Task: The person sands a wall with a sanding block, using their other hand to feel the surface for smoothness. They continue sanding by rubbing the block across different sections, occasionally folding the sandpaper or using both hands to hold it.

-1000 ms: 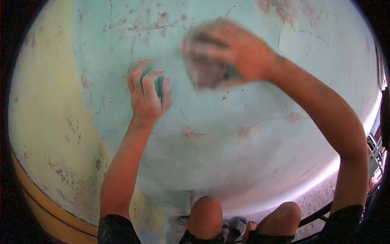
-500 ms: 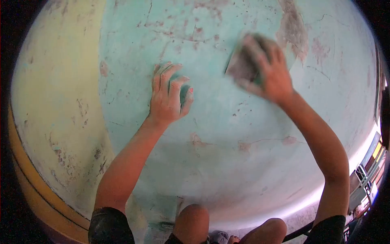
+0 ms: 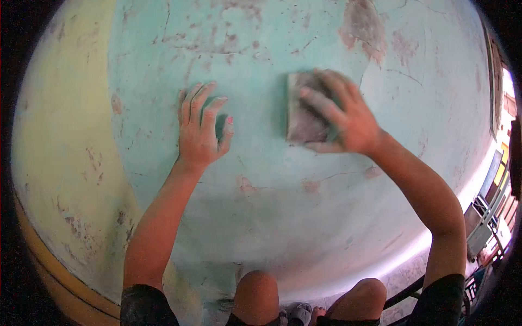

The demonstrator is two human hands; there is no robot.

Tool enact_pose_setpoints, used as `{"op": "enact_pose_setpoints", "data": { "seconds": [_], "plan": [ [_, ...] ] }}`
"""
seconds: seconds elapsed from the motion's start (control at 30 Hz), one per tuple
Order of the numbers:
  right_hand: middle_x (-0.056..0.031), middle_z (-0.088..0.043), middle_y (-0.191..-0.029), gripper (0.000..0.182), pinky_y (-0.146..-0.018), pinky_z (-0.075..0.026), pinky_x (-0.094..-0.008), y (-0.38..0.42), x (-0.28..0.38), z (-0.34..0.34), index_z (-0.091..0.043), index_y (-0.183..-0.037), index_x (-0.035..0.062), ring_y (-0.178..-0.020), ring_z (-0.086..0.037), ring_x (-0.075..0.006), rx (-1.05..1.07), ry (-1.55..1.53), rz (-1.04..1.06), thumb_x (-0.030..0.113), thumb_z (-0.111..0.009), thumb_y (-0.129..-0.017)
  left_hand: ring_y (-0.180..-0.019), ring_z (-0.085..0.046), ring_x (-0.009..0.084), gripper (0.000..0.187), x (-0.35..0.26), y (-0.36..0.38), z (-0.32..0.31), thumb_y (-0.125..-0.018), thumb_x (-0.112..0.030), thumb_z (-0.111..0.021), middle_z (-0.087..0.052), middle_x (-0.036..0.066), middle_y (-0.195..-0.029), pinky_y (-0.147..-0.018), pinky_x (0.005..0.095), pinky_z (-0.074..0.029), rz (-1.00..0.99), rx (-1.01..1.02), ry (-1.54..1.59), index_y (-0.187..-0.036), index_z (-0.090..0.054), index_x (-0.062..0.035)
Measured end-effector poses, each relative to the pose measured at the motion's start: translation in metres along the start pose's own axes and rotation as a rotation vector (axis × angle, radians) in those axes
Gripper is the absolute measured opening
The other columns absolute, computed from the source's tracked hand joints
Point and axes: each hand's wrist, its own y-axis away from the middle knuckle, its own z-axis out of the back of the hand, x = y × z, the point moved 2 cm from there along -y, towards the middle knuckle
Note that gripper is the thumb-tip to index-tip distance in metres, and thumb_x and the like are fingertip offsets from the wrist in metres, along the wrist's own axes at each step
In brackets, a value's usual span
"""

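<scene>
Dusty and bent at the fingers, my left hand [image 3: 204,127] rests against the green part of the wall [image 3: 261,217] with its fingers apart and nothing in it. To its right, my right hand [image 3: 348,117] holds a flat, rectangular, grey-brown sanding sheet or pad [image 3: 307,122] against the wall. The fingers lie across the pad's right side, and the thumb is at its lower edge. The exact make of the pad is blurred. Cracks and brown patches mark the wall above both hands.
A yellow painted section [image 3: 65,136] of wall is at the left, above an orange-brown curved edge [image 3: 60,277]. My bent knees [image 3: 256,299] are at the bottom. Metal-framed items [image 3: 481,233] stand at the far right.
My right hand and the pad have moved down and left, and the pad now stands more upright. The view has shifted slightly; my left hand keeps its pose on the wall.
</scene>
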Motion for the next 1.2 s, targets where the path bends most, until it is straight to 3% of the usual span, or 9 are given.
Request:
{"op": "enact_pose_setpoints", "data": {
  "seconds": [0.13, 0.33, 0.47, 0.63, 0.77, 0.83, 0.93, 1.1, 1.2],
  "plan": [
    [-0.0195, -0.041, -0.143, 0.09, -0.107, -0.037, -0.0538, -0.018, 0.011, -0.013, -0.043, -0.144, 0.022, -0.13, -0.043, -0.0381, 0.162, 0.061, 0.318, 0.05, -0.081, -0.068, -0.139, -0.033, 0.043, 0.053, 0.0, -0.009, -0.003, -0.092, -0.024, -0.058, -0.038, 0.023, -0.149, -0.113, 0.0611, -0.022, 0.059, 0.047, -0.069, -0.139, -0.045, -0.0033],
    [-0.0191, -0.041, -0.144, 0.084, -0.108, -0.034, -0.0568, -0.046, -0.024, -0.023, -0.047, -0.142, 0.0185, -0.128, -0.041, -0.04, -0.145, 0.183, -0.129, 0.047, -0.08, -0.07, -0.143, -0.027, 0.0441, 0.06, -0.003, -0.006, -0.006, -0.095, -0.034, -0.052, -0.032, 0.02, -0.155, -0.114, 0.0626, -0.018, 0.16, 0.134, -0.145, -0.148, -0.04, -0.0091],
    [-0.0148, -0.04, -0.148, 0.092, -0.115, -0.028, -0.0578, -0.037, 0.002, -0.028, -0.045, -0.144, 0.0202, -0.134, -0.041, -0.0364, 0.171, 0.073, 0.276, 0.05, -0.082, -0.066, -0.144, -0.026, 0.043, 0.059, -0.003, -0.009, -0.004, -0.095, -0.034, -0.051, -0.03, 0.02, -0.157, -0.114, 0.0628, -0.018, 0.158, 0.145, -0.151, -0.148, -0.042, -0.0111],
    [-0.015, -0.042, -0.144, 0.086, -0.114, -0.031, -0.0539, -0.049, -0.035, -0.011, -0.044, -0.143, 0.0204, -0.132, -0.041, -0.0384, -0.269, 0.168, -0.273, 0.048, -0.08, -0.069, -0.144, -0.026, 0.0429, 0.06, -0.002, -0.006, -0.003, -0.095, -0.037, -0.05, -0.028, 0.02, -0.157, -0.114, 0.0627, -0.018, 0.185, 0.15, -0.162, -0.149, -0.04, -0.012],
    [-0.0149, -0.047, -0.14, 0.085, -0.112, -0.035, -0.054, -0.022, 0.011, -0.027, -0.047, -0.14, 0.0172, -0.13, -0.044, -0.0378, 0.334, -0.057, 0.669, 0.044, -0.081, -0.066, -0.143, -0.028, 0.0442, 0.062, 0.0, -0.005, -0.004, -0.095, -0.039, -0.05, -0.027, 0.019, -0.158, -0.114, 0.0634, -0.019, 0.196, 0.172, -0.165, -0.151, -0.039, -0.0144],
    [-0.0156, -0.049, -0.138, 0.089, -0.111, -0.036, -0.0536, -0.031, -0.006, -0.018, -0.046, -0.141, 0.0168, -0.129, -0.046, -0.0373, 0.461, -0.072, 0.609, 0.043, -0.082, -0.063, -0.143, -0.028, 0.0436, 0.062, -0.002, -0.004, -0.006, -0.095, -0.04, -0.05, -0.028, 0.019, -0.158, -0.113, 0.0637, -0.019, 0.192, 0.17, -0.134, -0.15, -0.039, -0.0142],
    [-0.0192, -0.043, -0.144, 0.091, -0.111, -0.034, -0.0561, -0.05, -0.042, -0.001, -0.045, -0.142, 0.0183, -0.132, -0.043, -0.0391, -0.194, 0.107, -0.278, 0.039, -0.084, -0.062, -0.143, -0.028, 0.0429, 0.062, -0.003, -0.005, -0.006, -0.095, -0.04, -0.05, -0.029, 0.02, -0.157, -0.113, 0.0637, -0.019, 0.196, 0.175, -0.136, -0.151, -0.039, -0.014],
    [-0.0182, -0.041, -0.146, 0.083, -0.117, -0.024, -0.059, -0.036, 0.002, -0.016, -0.049, -0.14, 0.0236, -0.14, -0.036, -0.0347, 0.425, -0.014, 0.441, 0.038, -0.083, -0.066, -0.142, -0.029, 0.0433, 0.061, -0.005, -0.006, -0.005, -0.096, -0.039, -0.049, -0.029, 0.021, -0.156, -0.113, 0.064, -0.02, 0.185, 0.168, -0.131, -0.15, -0.039, -0.0129],
    [-0.0178, -0.041, -0.146, 0.083, -0.115, -0.028, -0.0537, -0.057, -0.039, -0.009, -0.045, -0.143, 0.019, -0.135, -0.039, -0.0378, 0.212, 0.143, 0.106, 0.042, -0.08, -0.072, -0.142, -0.029, 0.0436, 0.061, -0.002, -0.004, -0.006, -0.096, -0.039, -0.048, -0.029, 0.021, -0.157, -0.113, 0.064, -0.02, 0.18, 0.165, -0.143, -0.15, -0.039, -0.0123]
  ]
}}
